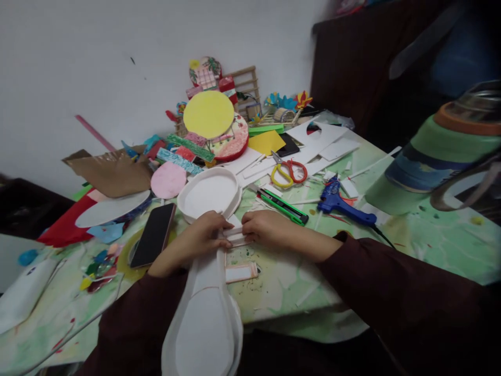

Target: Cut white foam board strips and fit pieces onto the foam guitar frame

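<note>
Both my hands pinch a small white foam-board piece (pixel 235 236) between them. My left hand (pixel 205 232) has its thumb and fingers on the left end of it, above the narrow neck of a long white foam-board shape. My right hand (pixel 264 228) holds the right end with bent fingers. The long white shape (pixel 205 324) has raised walls and a wide rounded lower end near the table's front edge. At its top is a round white walled tray (pixel 211 193). A small white strip with brownish edges (pixel 241 272) lies just below my hands.
A green utility knife (pixel 284 206), scissors (pixel 287 172) and a blue glue gun (pixel 344 203) lie beyond my right hand. A large green flask (pixel 438 156) stands at right. Left are a phone (pixel 154 235) and tape roll (pixel 127 256). Coloured crafts (pixel 209 115) crowd the back wall.
</note>
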Action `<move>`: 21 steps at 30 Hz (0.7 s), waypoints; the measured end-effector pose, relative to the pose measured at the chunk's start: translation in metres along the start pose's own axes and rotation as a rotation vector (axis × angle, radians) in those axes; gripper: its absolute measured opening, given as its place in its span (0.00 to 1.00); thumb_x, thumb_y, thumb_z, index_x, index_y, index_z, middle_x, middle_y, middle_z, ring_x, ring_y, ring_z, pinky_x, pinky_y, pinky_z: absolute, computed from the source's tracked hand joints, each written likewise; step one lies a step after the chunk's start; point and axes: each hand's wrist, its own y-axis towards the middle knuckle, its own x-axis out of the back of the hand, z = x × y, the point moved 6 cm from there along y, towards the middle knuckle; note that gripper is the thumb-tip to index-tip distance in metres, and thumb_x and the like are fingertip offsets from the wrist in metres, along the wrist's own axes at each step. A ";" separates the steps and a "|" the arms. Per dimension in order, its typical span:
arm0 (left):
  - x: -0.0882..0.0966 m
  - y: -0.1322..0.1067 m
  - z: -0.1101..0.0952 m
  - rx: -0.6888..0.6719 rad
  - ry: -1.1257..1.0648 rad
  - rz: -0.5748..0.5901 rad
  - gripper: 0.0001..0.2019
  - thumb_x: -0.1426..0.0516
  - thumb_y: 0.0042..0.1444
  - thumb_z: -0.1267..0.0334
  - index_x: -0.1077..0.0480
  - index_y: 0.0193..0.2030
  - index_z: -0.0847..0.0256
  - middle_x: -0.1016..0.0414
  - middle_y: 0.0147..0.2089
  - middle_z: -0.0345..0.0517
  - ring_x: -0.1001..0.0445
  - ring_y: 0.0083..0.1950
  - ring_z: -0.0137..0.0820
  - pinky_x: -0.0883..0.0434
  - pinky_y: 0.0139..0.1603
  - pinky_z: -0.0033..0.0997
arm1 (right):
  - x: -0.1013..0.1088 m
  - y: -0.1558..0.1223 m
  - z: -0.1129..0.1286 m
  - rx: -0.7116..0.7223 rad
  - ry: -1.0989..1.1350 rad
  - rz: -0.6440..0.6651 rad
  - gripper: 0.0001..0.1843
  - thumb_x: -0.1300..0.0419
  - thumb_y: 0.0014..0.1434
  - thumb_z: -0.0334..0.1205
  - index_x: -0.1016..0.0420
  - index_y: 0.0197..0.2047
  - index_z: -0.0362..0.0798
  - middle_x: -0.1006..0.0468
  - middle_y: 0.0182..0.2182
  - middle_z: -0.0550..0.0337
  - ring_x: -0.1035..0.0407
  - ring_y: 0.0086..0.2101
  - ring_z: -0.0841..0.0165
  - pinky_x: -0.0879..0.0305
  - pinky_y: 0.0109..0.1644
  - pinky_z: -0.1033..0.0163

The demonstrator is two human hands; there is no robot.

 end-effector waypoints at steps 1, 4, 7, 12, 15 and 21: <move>0.001 -0.001 -0.001 -0.026 -0.015 0.001 0.17 0.40 0.54 0.56 0.27 0.48 0.64 0.27 0.41 0.49 0.32 0.44 0.36 0.34 0.45 0.35 | 0.000 0.000 0.000 -0.001 0.001 0.001 0.05 0.41 0.57 0.35 0.24 0.31 0.47 0.25 0.35 0.57 0.35 0.32 0.70 0.49 0.33 0.64; 0.003 -0.001 -0.004 -0.091 -0.035 0.002 0.13 0.48 0.62 0.60 0.27 0.47 0.62 0.25 0.40 0.49 0.31 0.44 0.34 0.35 0.47 0.35 | -0.001 0.000 0.001 0.004 0.010 0.008 0.05 0.41 0.58 0.36 0.23 0.32 0.47 0.25 0.34 0.57 0.35 0.31 0.71 0.49 0.33 0.64; 0.005 0.000 -0.003 -0.073 -0.004 -0.020 0.12 0.50 0.62 0.66 0.25 0.44 0.62 0.24 0.38 0.48 0.29 0.41 0.33 0.34 0.44 0.33 | -0.002 -0.001 0.002 0.003 0.009 0.026 0.06 0.41 0.58 0.36 0.23 0.32 0.47 0.25 0.35 0.57 0.35 0.32 0.70 0.48 0.33 0.65; 0.005 0.002 -0.004 0.031 0.026 -0.045 0.10 0.46 0.59 0.68 0.23 0.42 0.61 0.22 0.36 0.47 0.27 0.39 0.32 0.34 0.41 0.30 | 0.000 -0.001 0.001 -0.002 0.015 0.057 0.05 0.41 0.58 0.35 0.23 0.33 0.48 0.25 0.37 0.56 0.33 0.36 0.69 0.46 0.35 0.65; 0.004 0.002 -0.004 0.084 0.050 -0.070 0.10 0.45 0.58 0.68 0.23 0.42 0.61 0.21 0.37 0.48 0.27 0.40 0.33 0.34 0.42 0.31 | 0.002 0.000 -0.001 0.019 0.028 0.100 0.05 0.40 0.58 0.35 0.22 0.34 0.48 0.25 0.37 0.55 0.32 0.36 0.68 0.45 0.36 0.65; 0.002 0.003 -0.005 0.116 0.087 -0.101 0.12 0.46 0.56 0.70 0.23 0.42 0.61 0.20 0.39 0.47 0.26 0.41 0.34 0.33 0.43 0.33 | 0.007 -0.002 -0.001 -0.011 0.046 0.078 0.16 0.35 0.53 0.49 0.23 0.37 0.45 0.26 0.37 0.52 0.32 0.38 0.65 0.41 0.40 0.63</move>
